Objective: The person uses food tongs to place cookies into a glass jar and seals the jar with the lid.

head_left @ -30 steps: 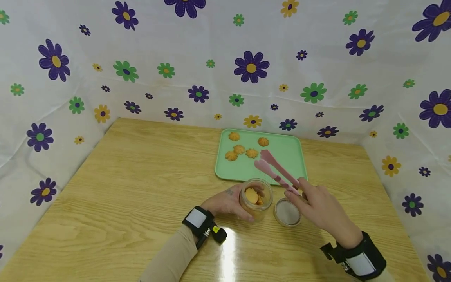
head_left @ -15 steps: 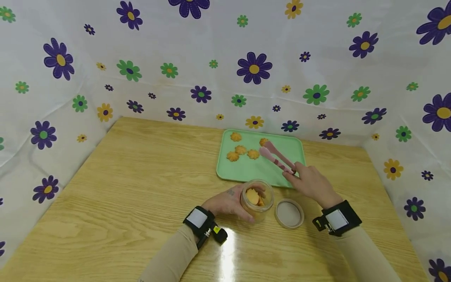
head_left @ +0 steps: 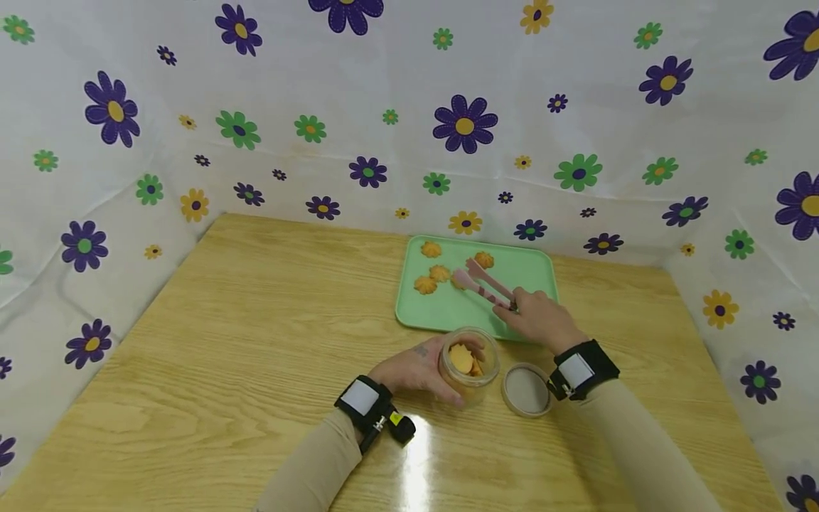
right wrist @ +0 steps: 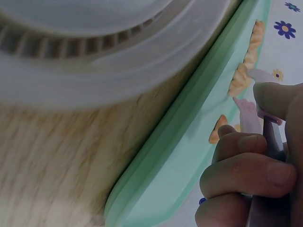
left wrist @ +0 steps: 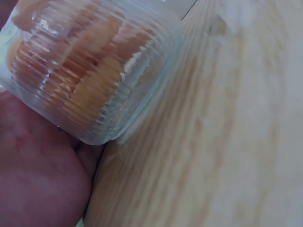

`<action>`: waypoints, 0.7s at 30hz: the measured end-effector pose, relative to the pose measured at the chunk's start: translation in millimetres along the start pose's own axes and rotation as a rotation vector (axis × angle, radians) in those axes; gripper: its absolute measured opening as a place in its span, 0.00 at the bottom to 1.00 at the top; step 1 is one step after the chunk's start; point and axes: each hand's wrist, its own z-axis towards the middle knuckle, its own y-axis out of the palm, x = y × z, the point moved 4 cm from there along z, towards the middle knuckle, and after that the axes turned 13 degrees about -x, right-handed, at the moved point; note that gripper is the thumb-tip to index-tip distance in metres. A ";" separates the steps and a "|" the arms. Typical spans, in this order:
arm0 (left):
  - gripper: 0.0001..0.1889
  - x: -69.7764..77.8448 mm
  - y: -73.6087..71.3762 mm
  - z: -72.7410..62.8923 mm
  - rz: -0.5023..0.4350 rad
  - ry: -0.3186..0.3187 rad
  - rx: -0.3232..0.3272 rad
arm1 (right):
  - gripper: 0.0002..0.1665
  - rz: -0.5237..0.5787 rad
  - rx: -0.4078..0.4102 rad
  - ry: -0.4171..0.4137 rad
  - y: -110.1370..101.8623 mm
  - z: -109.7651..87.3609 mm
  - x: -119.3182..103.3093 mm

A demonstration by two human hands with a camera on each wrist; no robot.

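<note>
My left hand grips a ribbed clear glass jar on the table, thumb on the near side. Cookies show through its open mouth. In my right hand is a pair of pink tongs, reaching out over the green tray. The tong tips stand apart and partly hide one flower-shaped cookie in the head view. Seen from the right wrist, the fingers curl round the handle, with a tip close to a cookie.
Several more cookies, among them one at the tray's left and one at its back, lie on the tray. A round lid rests right of the jar, under my right wrist. A flowered cloth stands behind the wooden table.
My right hand has moved forward and left, carrying the tongs from above the tray's front right down to the cookies. The left hand and jar stay in place.
</note>
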 end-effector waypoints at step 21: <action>0.48 -2.0 1.4 2.2 -0.053 0.000 -0.005 | 0.26 -0.041 -0.004 0.086 7.2 -0.1 -14.3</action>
